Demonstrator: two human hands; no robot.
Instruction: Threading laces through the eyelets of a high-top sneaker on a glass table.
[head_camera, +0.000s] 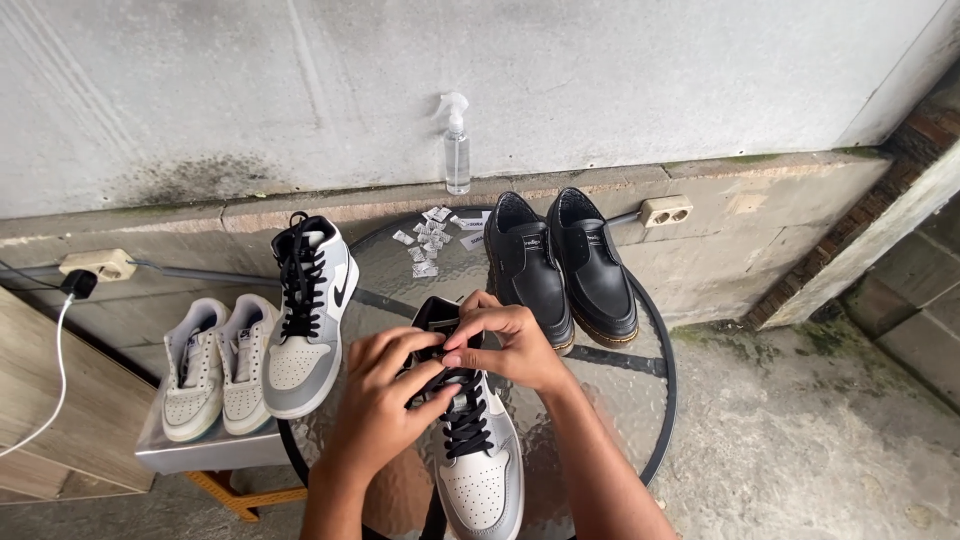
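Your left hand (385, 395) and right hand (505, 345) both pinch black laces atop the grey-white high-top sneaker (475, 460), fingers closed on them, at the round glass counter's (655, 400) near edge. Small white rectangular packets (425, 245) lie scattered at the far edge, beside black shoes (560, 265).
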